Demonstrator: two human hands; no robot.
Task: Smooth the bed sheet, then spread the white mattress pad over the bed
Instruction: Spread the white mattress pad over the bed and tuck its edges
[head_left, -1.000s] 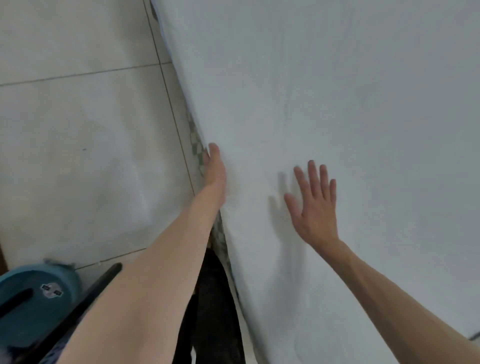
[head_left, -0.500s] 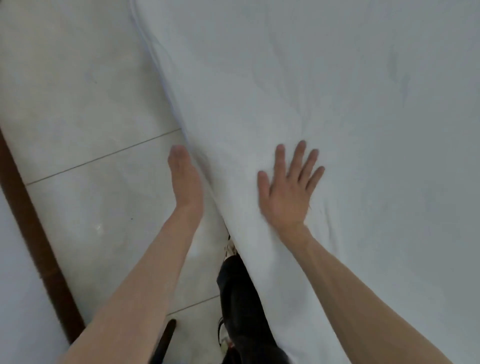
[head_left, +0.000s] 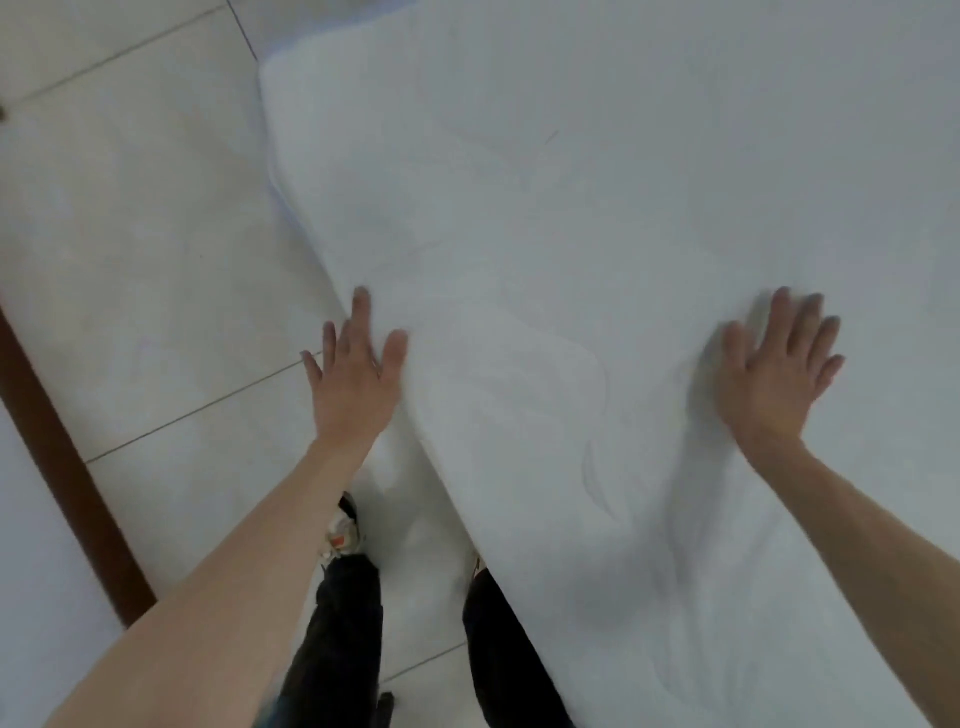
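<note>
Bed sheet (head_left: 597, 218): white, covers the bed across the right and upper part of the view, draped over the near edge and the rounded far-left corner. Mostly flat; shallow curved creases between the two hands, longer folds running down toward the lower right of the sheet. One small dark line mark on the sheet, up from the hands.

Left hand (head_left: 356, 379): at the sheet's left edge, fingers straight and spread, grip open, holding nothing. Thumb lies against the edge of the sheet; the other fingers hang out over the floor (head_left: 145, 260). Motion-blurred.

Right hand (head_left: 774, 374): flat on top of the sheet, well right of the left hand, palm down, fingers spread, grip open. Shadow just left of it.

Floor left of the sheet: pale tiles, brown strip (head_left: 67, 467) at far left. Person's dark trousers (head_left: 337, 644) and a shoe (head_left: 343, 530) below the sheet's edge.
</note>
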